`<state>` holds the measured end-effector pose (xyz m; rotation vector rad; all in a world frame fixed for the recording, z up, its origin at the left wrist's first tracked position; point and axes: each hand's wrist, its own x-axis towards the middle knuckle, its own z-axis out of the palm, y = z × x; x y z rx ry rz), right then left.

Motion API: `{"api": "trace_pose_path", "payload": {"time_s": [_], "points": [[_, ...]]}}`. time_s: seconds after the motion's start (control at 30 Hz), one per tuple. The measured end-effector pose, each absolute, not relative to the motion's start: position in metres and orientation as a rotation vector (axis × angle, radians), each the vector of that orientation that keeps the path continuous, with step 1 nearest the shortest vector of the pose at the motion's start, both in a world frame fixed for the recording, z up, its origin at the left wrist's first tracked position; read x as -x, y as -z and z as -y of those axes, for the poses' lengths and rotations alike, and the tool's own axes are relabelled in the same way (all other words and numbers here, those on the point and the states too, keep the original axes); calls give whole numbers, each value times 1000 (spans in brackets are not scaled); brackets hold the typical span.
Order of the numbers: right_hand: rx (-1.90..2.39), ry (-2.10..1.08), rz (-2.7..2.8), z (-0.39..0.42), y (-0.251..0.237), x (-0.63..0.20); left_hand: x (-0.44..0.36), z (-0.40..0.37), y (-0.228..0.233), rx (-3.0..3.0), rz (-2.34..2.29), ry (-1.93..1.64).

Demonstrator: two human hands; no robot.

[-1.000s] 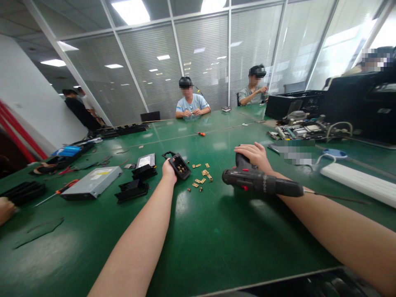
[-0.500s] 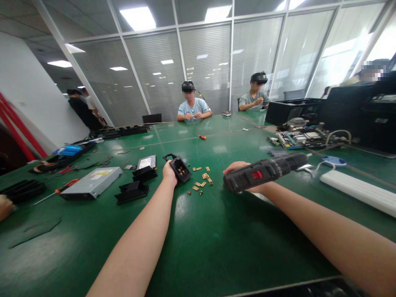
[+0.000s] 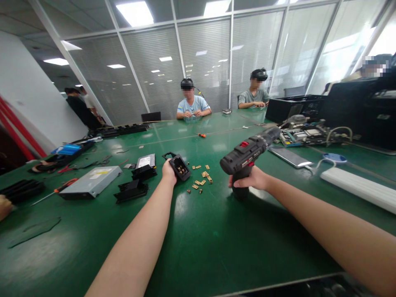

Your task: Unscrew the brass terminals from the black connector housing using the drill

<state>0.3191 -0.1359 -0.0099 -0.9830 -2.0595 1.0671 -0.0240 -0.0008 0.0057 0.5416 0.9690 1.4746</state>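
My left hand [image 3: 168, 171] is closed round the side of a black plastic housing [image 3: 180, 168], tilted so its open hollow with brassy pieces inside faces up and right. Just right of it, several small brass plates [image 3: 203, 175] and a few screws [image 3: 201, 191] lie loose on the green table [image 3: 198, 243]. In my right hand [image 3: 252, 179] is a black cordless drill [image 3: 244, 154] with red switches, gripped by its handle. The drill stands roughly upright, its chuck pointing to the far right. Its handle base is low, close to the tabletop; whether it touches I cannot tell.
On the left are a silver drive [image 3: 93, 181], a screwdriver [image 3: 63, 187] and black plastic brackets [image 3: 131, 191]. To the right lie a phone [image 3: 291, 157], a white power strip [image 3: 359, 187] and a circuit board [image 3: 305, 134]. Two people [image 3: 193, 105] sit across the table.
My right hand has turned the drill from lying sideways to handle-down, its chuck swinging left and away from me. The phone behind it now shows. My left hand and the housing have hardly moved.
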Motion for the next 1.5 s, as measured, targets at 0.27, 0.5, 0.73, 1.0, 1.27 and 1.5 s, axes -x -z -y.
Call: {"api": "trace_pose_path", "payload": {"time_s": [0.27, 0.5, 0.73, 1.0, 1.27, 1.5], "points": [[1073, -1099, 1831, 138, 1, -316, 25, 0, -5, -571, -961, -1457], [1132, -1163, 1606, 142, -12, -307, 25, -1, -5, -564, -922, -1486], [1167, -1180, 1386, 139, -15, -296, 24, 1, -8, -546, -921, -1487], [1347, -1141, 1185, 134, -21, -304, 23, 4, -11, -549, -939, -1483], [1572, -1153, 1086, 134, -24, -303, 22, 2, -12, -520, -863, -1467], [1583, -1109, 1131, 134, -26, -316, 19, -1, -14, -521, -792, -1437]]}}
